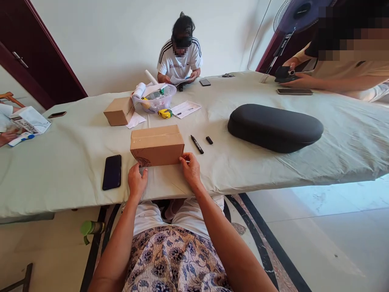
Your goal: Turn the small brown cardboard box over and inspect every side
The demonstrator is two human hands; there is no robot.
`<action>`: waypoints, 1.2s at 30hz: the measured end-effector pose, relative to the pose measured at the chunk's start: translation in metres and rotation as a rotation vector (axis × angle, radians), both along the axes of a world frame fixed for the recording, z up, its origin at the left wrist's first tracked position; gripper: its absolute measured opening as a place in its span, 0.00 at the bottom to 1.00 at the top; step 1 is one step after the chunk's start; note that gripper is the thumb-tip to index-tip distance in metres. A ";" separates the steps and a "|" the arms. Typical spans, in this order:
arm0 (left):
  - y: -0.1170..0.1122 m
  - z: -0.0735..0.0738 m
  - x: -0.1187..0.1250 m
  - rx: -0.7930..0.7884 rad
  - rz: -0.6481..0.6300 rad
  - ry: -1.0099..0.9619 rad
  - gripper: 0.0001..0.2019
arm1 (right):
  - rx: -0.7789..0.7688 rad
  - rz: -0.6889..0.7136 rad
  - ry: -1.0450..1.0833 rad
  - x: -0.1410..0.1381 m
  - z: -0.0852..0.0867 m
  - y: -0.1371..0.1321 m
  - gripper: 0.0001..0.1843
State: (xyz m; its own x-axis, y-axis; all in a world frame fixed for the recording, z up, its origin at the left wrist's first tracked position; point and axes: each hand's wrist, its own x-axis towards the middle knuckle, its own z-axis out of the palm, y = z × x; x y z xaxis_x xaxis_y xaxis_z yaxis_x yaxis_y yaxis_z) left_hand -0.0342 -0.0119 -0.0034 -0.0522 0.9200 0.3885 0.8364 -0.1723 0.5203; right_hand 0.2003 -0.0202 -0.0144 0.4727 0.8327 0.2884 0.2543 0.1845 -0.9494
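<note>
Room: white wall is seen beyond the bench.
Bench: bench is covered by pale green sheet.
Cardboard box: it is placed just ahead of the fingers, apparently kept steady by both hands.
Left hand: fingers are curved against the box's near edge; a firm grip cannot be told.
Right hand: fingers are placed the same way, near the right corner.
Smartphone: it is laid left of the left fingers.
Marker pen: it is laid beyond the right fingers, with cap just beside.

Cloth-covered table, cardboard box, smartphone, marker, black cushion
</note>
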 end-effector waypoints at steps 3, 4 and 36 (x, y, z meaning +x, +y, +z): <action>0.000 0.000 0.000 0.009 -0.003 -0.001 0.20 | -0.001 0.004 0.027 0.000 0.001 0.000 0.14; 0.000 0.000 0.000 0.010 -0.005 0.000 0.20 | -0.002 0.001 0.031 0.000 0.001 0.000 0.14; 0.004 0.006 -0.005 0.017 -0.146 -0.019 0.17 | -0.057 -0.170 -0.122 -0.007 0.008 -0.006 0.20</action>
